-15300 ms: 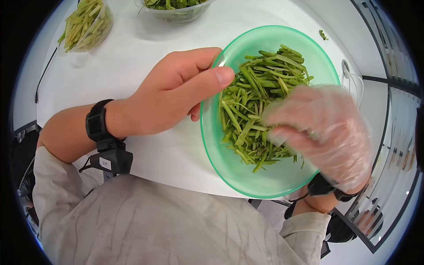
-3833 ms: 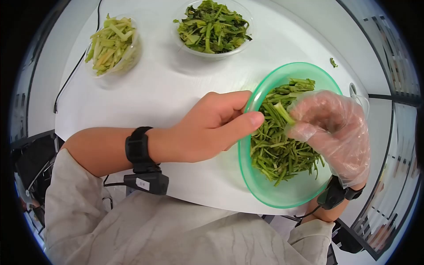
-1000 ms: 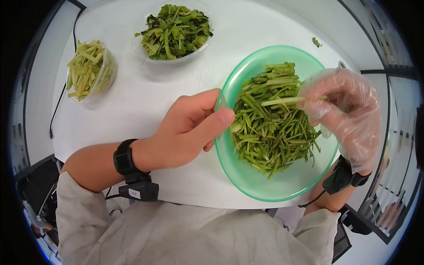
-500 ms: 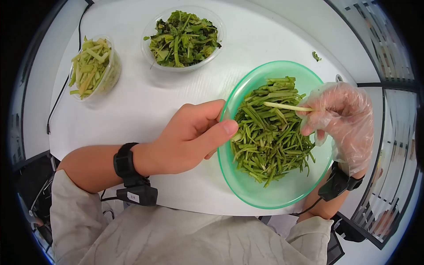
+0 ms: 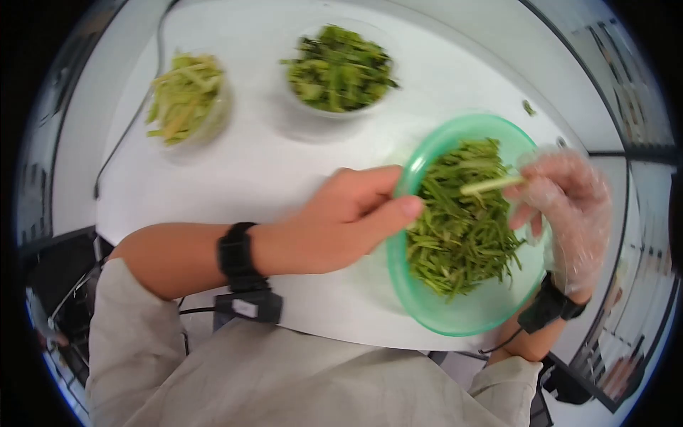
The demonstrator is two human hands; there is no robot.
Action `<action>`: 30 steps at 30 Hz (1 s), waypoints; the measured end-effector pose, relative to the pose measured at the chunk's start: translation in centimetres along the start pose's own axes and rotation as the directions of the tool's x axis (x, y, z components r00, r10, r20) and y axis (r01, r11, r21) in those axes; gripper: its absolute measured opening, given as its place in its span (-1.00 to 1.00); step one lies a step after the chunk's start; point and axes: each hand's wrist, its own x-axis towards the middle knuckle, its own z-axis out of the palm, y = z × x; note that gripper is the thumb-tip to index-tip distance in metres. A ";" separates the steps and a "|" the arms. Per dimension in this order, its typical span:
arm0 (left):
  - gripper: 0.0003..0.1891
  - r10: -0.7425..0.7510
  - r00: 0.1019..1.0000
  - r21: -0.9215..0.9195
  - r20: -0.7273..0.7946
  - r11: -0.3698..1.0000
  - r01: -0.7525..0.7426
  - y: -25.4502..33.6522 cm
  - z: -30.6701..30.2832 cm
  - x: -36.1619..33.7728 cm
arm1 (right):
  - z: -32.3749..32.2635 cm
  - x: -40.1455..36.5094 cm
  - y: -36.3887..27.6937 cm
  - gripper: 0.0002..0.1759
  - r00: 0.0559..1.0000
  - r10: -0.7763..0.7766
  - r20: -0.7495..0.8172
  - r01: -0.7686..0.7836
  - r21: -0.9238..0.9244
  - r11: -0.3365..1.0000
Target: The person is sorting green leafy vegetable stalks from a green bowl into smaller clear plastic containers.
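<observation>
Bright, even light falls on a white counter (image 5: 270, 164) with a curved edge, which fills the upper and middle frame. A thin dark cable (image 5: 126, 128) trails along its left side. Dark floor shows at the left and lower left. At the far right, dark-framed glass panels (image 5: 644, 114) with slatted lines run down the frame's edge.
</observation>
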 end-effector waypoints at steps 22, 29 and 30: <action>-0.64 0.294 0.951 0.175 -0.093 0.945 -0.275 -1.7 0.5 0.7 | 19.0 12.7 -13.9 -0.92 0.646 -0.438 0.625 0.680 -0.210 0.703; -0.65 0.347 0.929 0.169 -0.130 0.931 -0.324 -1.8 0.7 0.8 | 20.7 14.6 -12.5 -0.92 0.598 -0.395 0.697 0.704 -0.222 0.674; -0.65 0.344 0.930 0.170 -0.132 0.932 -0.320 -1.8 0.7 0.8 | 20.9 14.7 -12.3 -0.91 0.590 -0.420 0.690 0.721 -0.216 0.659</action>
